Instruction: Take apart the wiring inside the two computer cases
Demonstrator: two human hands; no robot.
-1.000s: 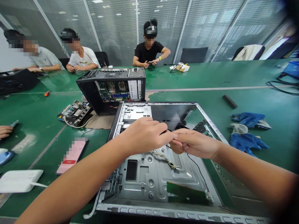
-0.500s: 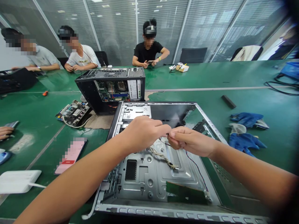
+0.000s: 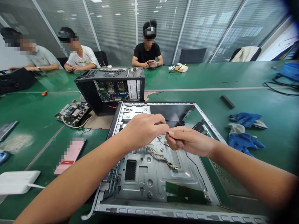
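Both hands meet above an open metal computer case [image 3: 158, 177] lying on its side. My right hand [image 3: 188, 140] pinches the small dark end of a thin cable [image 3: 197, 168], which trails down to the case's near right corner. My left hand [image 3: 146, 129] is closed, its fingertips just beside that cable end; what they hold, if anything, is hidden. Below the hands, a beige twisted wire bundle [image 3: 164, 158] rests on the case floor.
Behind stands a second computer case [image 3: 90, 96], with a circuit board assembly [image 3: 76, 112] to its left. A phone [image 3: 71, 155] and white adapter [image 3: 20, 182] lie left. Blue gloves [image 3: 245, 140] and a dark bar [image 3: 227, 102] lie right. Several people sit across the table.
My fingertips have shifted slightly, and the small cable end shows more clearly in my right hand. Another person's hand has left the phone at the far left.
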